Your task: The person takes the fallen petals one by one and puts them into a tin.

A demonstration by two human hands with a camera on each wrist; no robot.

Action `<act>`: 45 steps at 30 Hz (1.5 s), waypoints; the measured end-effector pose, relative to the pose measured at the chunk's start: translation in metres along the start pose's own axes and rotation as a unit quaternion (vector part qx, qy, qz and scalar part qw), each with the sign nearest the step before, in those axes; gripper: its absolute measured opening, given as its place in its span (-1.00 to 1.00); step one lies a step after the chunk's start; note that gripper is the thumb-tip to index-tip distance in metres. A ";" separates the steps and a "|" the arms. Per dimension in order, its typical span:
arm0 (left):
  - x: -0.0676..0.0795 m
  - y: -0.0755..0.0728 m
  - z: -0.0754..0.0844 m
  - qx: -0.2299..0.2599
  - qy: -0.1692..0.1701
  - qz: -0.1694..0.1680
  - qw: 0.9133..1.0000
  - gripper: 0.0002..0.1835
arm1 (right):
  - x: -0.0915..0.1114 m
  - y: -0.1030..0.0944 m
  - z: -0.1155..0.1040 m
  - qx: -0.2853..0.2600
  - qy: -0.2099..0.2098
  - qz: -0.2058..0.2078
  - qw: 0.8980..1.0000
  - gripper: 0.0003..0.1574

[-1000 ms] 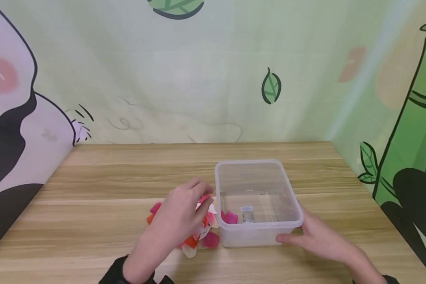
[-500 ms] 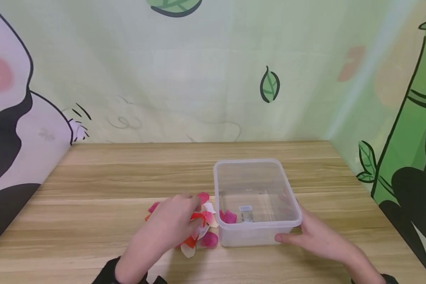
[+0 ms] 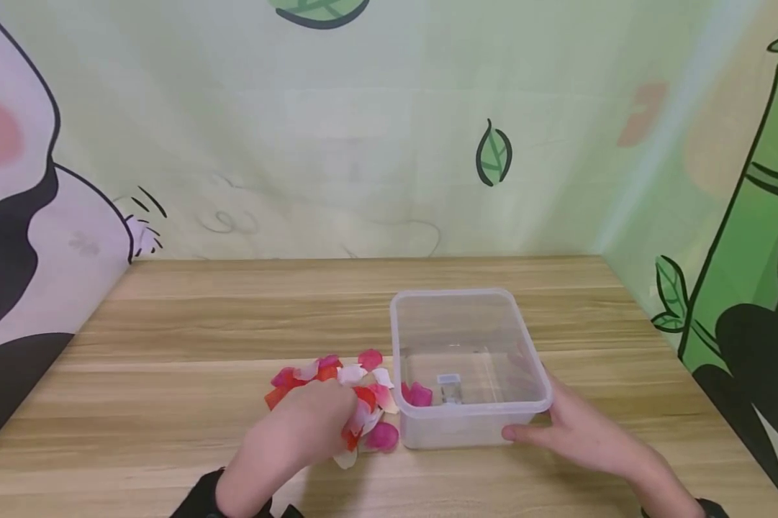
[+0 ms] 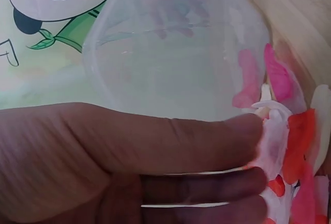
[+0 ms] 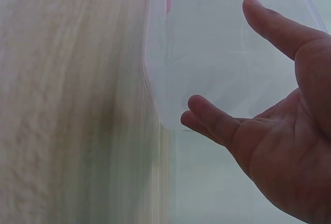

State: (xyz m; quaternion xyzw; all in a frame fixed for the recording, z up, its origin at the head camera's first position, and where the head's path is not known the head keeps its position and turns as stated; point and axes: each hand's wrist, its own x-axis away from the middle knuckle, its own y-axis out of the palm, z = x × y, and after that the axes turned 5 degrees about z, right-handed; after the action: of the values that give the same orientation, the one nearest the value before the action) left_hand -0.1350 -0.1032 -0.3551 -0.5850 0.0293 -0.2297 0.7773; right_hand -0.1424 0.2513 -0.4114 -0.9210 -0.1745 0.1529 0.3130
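Note:
My left hand (image 3: 311, 421) reaches down into a pile of artificial flower petals (image 3: 288, 380) in pink, red, white and magenta. In the left wrist view its thumb and fingers (image 4: 222, 141) extend nearly straight, with their tips at the petals (image 4: 300, 141); nothing is plainly gripped. Just right of the pile stands a lidless, clear plastic box (image 3: 469, 426). A few magenta petals (image 3: 419, 394) lie inside it, by its left wall. My right hand (image 3: 576, 428) rests against the box's right side, its thumb on the front corner. Its fingers look extended in the right wrist view.
Inside the box is a small label-like patch (image 3: 450, 385). The wooden table (image 3: 233, 302) runs back to a printed cloth backdrop (image 3: 363, 144) with panda, leaf and bamboo pictures. A single magenta petal (image 3: 383, 437) lies close to the box's left wall.
My left hand has moved away from the box, back and down into the pile, baring petals behind it. My right hand and the box have stayed put.

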 end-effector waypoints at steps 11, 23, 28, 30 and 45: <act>-0.005 0.006 -0.002 -0.025 -0.006 -0.019 0.999 -0.70 | -0.001 0.000 0.000 0.001 -0.001 -0.004 1.000 0.35; -0.014 0.009 -0.003 -0.041 0.037 0.051 0.997 -0.68 | -0.001 0.000 0.000 0.003 -0.001 -0.002 1.000 0.35; -0.019 0.012 -0.004 -0.043 0.037 0.049 0.997 -0.57 | -0.001 0.000 0.000 0.002 -0.005 -0.004 1.000 0.35; -0.020 0.013 -0.004 -0.042 0.036 0.052 0.997 -0.56 | 0.000 0.000 0.000 0.002 -0.003 -0.004 1.000 0.35; -0.029 0.022 -0.007 -0.077 0.030 0.074 0.994 -0.70 | 0.000 0.000 -0.001 0.002 -0.004 -0.004 1.000 0.38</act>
State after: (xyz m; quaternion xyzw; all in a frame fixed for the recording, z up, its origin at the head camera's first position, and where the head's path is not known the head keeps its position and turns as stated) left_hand -0.1556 -0.0935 -0.3839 -0.6319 0.1139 -0.1860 0.7437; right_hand -0.1421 0.2514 -0.4107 -0.9191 -0.1791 0.1552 0.3148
